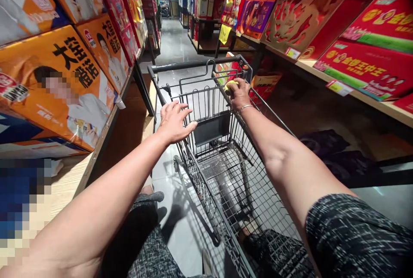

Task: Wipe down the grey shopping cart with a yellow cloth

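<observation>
A black wire shopping cart (215,192) stands in front of me, its handle bar (193,66) at the far end. My left hand (176,123) is at the cart's left side near the folding seat, fingers spread and holding nothing; whether it touches the wire cannot be told. At the right side of the cart, my right hand (240,94) is closed around a small yellow cloth (231,85), pressed against the wire by the seat. Most of the cloth is hidden by the fingers. A dark panel (213,129) is fixed to the seat frame.
Orange drink cartons (48,88) are stacked on a wooden shelf (80,174) close on my left. Red and gold gift boxes (300,20) line a shelf on my right, with price tags (340,88) along its edge. A tiled aisle (176,39) runs away beyond the cart.
</observation>
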